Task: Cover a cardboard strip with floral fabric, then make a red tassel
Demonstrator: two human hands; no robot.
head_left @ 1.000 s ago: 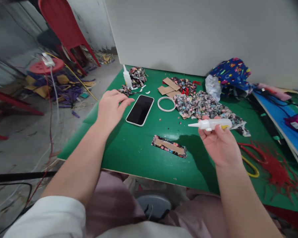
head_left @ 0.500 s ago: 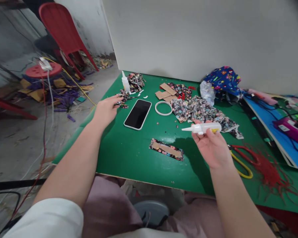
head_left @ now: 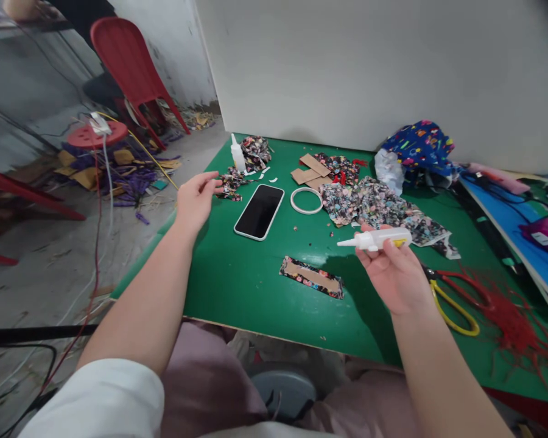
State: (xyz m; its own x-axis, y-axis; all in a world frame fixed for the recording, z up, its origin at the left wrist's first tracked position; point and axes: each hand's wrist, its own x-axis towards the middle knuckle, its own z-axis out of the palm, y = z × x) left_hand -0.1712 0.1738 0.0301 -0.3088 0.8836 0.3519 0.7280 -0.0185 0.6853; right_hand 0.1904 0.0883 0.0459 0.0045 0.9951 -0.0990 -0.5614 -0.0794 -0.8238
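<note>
My right hand (head_left: 395, 271) grips a white glue bottle (head_left: 388, 237) with a long thin nozzle, held level above the table and pointing left. Beside the small floral fabric scraps (head_left: 231, 182) at the table's left edge is my left hand (head_left: 195, 198), its fingers loosely stretched and nothing seen in them. A cardboard strip edged with folded floral fabric (head_left: 311, 277) lies flat between my arms. Behind it rests a phone (head_left: 259, 212) with a dark screen, next to a white ring (head_left: 306, 201), possibly a tape roll.
A second glue bottle (head_left: 238, 153) stands upright at the back left. Cardboard pieces (head_left: 313, 170) and a floral cloth (head_left: 374, 204) lie at the back. On the right are scissors (head_left: 454, 304), red threads (head_left: 523, 328) and a blue board (head_left: 520, 237). A person sits beyond the red chair (head_left: 125, 58).
My left hand has drawn slightly back from the fabric scraps, with its fingers more apart. The view has shifted a little left. The glue bottle remains in my right hand.
</note>
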